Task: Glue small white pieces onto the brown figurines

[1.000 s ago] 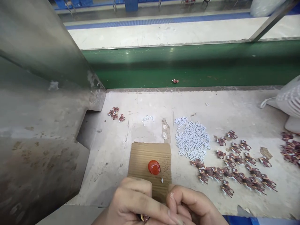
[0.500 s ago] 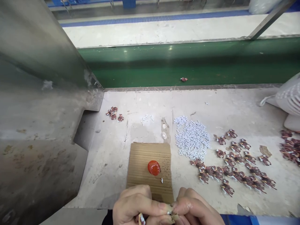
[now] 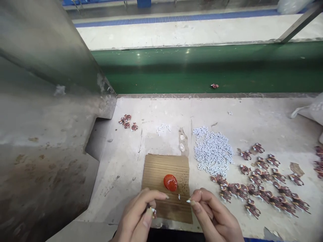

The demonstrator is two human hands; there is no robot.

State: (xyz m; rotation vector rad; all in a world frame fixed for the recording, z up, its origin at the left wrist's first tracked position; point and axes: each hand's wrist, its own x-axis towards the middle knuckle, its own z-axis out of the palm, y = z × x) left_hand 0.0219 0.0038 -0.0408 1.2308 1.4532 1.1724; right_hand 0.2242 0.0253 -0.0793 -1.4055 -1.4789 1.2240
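Note:
In my left hand [image 3: 140,213] is a small brown figurine [image 3: 152,211] with white and orange parts, partly covered by the fingers. The index finger stretches past it. My right hand [image 3: 210,213] pinches a tiny white piece [image 3: 188,201] between thumb and index fingertip, over the right edge of a cardboard sheet [image 3: 153,171]. On that sheet sit a small red dish [image 3: 170,183] with a glossy inside and a single loose white piece [image 3: 179,197].
A heap of small white curved pieces [image 3: 213,153] lies right of the cardboard. Many brown figurines [image 3: 262,193] spread farther right; a few more [image 3: 127,121] lie at left. A metal panel [image 3: 58,134] bounds the left side. Behind runs a green belt [image 3: 161,70] carrying one figurine [image 3: 214,86].
My hands, formerly together fingertip to fingertip, have moved apart and upward over the cardboard. The figurine on the belt has shifted right. The whole view has swung slightly left.

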